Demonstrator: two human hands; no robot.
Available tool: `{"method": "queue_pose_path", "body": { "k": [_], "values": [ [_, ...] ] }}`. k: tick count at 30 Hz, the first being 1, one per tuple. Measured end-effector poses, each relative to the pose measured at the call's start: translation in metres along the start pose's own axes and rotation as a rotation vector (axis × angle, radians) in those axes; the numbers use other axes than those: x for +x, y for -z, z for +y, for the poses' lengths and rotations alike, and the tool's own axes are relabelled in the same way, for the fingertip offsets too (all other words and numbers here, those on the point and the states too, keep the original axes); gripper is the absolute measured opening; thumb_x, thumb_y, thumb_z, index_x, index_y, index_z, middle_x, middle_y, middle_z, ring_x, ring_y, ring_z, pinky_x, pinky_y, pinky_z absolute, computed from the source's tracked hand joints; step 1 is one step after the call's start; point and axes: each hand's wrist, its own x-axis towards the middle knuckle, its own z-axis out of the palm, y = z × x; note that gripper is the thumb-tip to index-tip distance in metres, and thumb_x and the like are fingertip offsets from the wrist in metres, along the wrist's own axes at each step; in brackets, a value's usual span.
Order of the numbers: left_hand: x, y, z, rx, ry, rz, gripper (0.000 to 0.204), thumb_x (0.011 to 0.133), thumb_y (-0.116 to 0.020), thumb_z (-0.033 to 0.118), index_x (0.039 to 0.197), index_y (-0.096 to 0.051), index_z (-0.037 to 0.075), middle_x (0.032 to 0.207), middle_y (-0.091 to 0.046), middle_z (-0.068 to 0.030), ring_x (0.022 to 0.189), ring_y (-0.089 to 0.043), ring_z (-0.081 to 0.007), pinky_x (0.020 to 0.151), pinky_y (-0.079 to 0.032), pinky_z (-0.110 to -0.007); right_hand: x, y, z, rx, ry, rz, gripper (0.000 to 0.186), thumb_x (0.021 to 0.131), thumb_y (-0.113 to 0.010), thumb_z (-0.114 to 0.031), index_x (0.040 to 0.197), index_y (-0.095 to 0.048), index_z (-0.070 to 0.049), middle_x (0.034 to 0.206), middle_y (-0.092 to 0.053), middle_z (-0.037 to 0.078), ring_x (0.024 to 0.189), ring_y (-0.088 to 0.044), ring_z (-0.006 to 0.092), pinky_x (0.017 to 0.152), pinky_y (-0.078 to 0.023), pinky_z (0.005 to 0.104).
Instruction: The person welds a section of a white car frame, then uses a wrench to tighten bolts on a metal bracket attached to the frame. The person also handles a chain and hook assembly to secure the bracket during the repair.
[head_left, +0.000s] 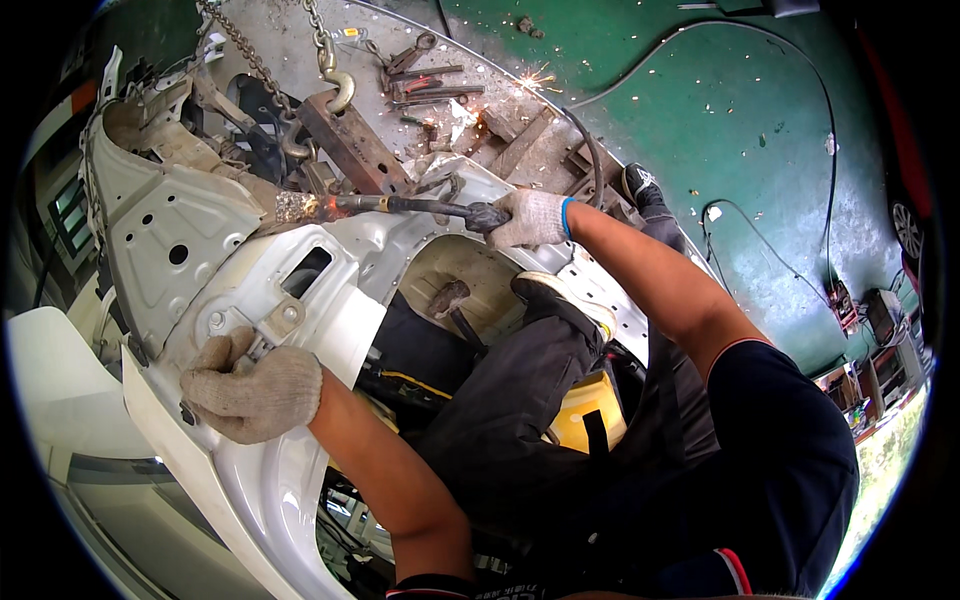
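My right hand, in a pale knit glove with a blue cuff, grips the rear of a long slim dark power tool. The tool's front end meets a scraped, bare-metal end of the car body's rail, where there is an orange glow. My left hand, also gloved, lies with curled fingers on the white car body panel, beside a bolted bracket. Whether those fingers hold anything is hidden. A hammer lies in the body opening between my hands.
A chain hook hangs by a rusty steel block at the rail. Loose iron tools and sparks are on the floor beyond. A black hose curves over the green floor. My leg straddles the body's edge.
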Motion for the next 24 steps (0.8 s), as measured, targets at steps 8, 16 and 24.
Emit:
{"method": "queue_pose_path", "body": {
  "k": [8,16,24],
  "values": [
    [-0.0003,0.0004,0.0007,0.025,0.038,0.002,0.055,0.110,-0.041,0.034,0.069,-0.061,0.005,0.071,-0.058,-0.0098,0.059,-0.059,-0.0187,0.060,-0.051,-0.032,0.0014,0.0013,-0.0011,-0.002,-0.014,-0.025,0.052,0.080,-0.081,-0.044,0.113,-0.076,-0.004,0.078,-0.070,0.004,0.065,-0.066,0.0165,0.060,-0.055,0.0354],
    [0.0007,-0.0002,-0.0004,0.005,0.028,0.003,0.055,0.109,-0.043,0.035,0.067,-0.060,0.005,0.071,-0.059,-0.0099,0.059,-0.058,-0.0197,0.061,-0.050,-0.033,0.0002,0.0009,-0.0017,-0.011,-0.005,-0.002,0.051,0.080,-0.082,-0.045,0.109,-0.077,-0.004,0.077,-0.070,0.005,0.065,-0.066,0.0165,0.060,-0.056,0.0349],
    [0.0001,-0.0009,-0.0010,-0.022,0.017,0.008,0.055,0.109,-0.045,0.037,0.068,-0.058,0.004,0.071,-0.057,-0.0101,0.058,-0.057,-0.0203,0.058,-0.049,-0.032,-0.0003,-0.0016,0.0066,-0.004,-0.022,0.019,0.049,0.080,-0.081,-0.045,0.107,-0.078,-0.005,0.077,-0.070,0.004,0.065,-0.067,0.0148,0.059,-0.055,0.0342]
  ]
}}
